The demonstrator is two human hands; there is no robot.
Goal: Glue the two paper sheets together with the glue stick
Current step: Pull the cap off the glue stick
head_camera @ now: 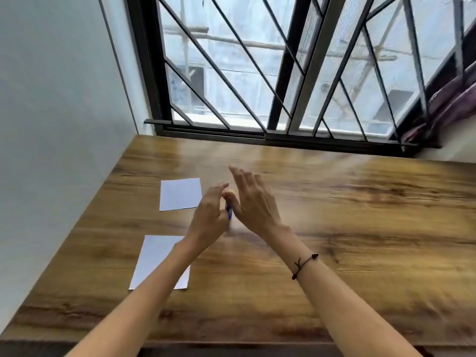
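Observation:
Two white paper sheets lie on the left of the wooden table (334, 228), apart from each other: the far sheet (180, 194) and the near sheet (154, 256), which my left forearm partly covers. A blue glue stick (229, 212) with a yellowish top stands between my two hands, mostly hidden by them. My left hand (210, 217) curls its fingers around the stick. My right hand (253, 202) is close against the stick's right side, fingers stretched out and apart. Whether its thumb touches the stick is blurred.
A white wall runs along the table's left edge. A barred window with a dark frame (270, 136) borders the far edge. The near table edge (231, 343) is at the bottom of the view.

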